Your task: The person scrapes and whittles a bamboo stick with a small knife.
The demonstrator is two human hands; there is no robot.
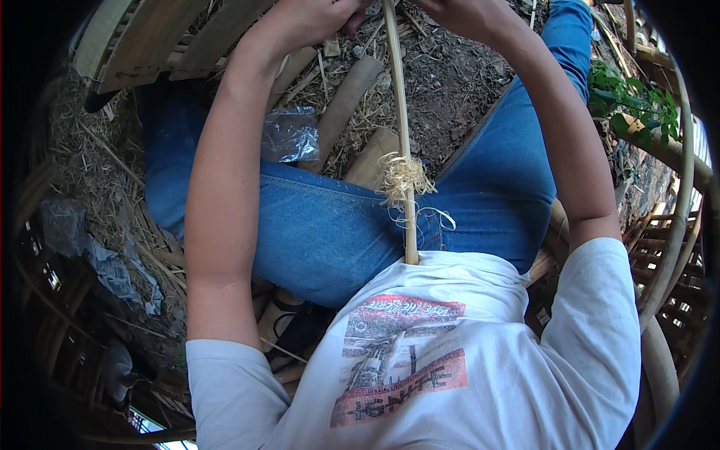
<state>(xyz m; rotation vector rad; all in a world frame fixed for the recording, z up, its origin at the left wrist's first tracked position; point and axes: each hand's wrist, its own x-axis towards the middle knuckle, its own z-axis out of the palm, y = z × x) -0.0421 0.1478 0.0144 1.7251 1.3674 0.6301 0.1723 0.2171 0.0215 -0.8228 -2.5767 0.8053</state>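
A long pale strip of wood or bamboo (402,112) runs from the top edge down between my legs. Its lower end meets my white shirt at the waist. A tangle of thin curly shavings (406,178) clings around the strip near my lap. My left hand (330,15) is at the top edge, just left of the strip, its fingers curled; whatever they grip is hidden. On the strip's other side, my right hand (461,13) is cut off by the top edge, so its fingers hardly show.
Slatted boards (161,37) stand at the upper left. Clear plastic wrap (291,135) and cut wood pieces (349,101) lie by my legs. Crumpled plastic (112,262) is at the left, green leaves (637,105) and curved poles (679,187) at the right.
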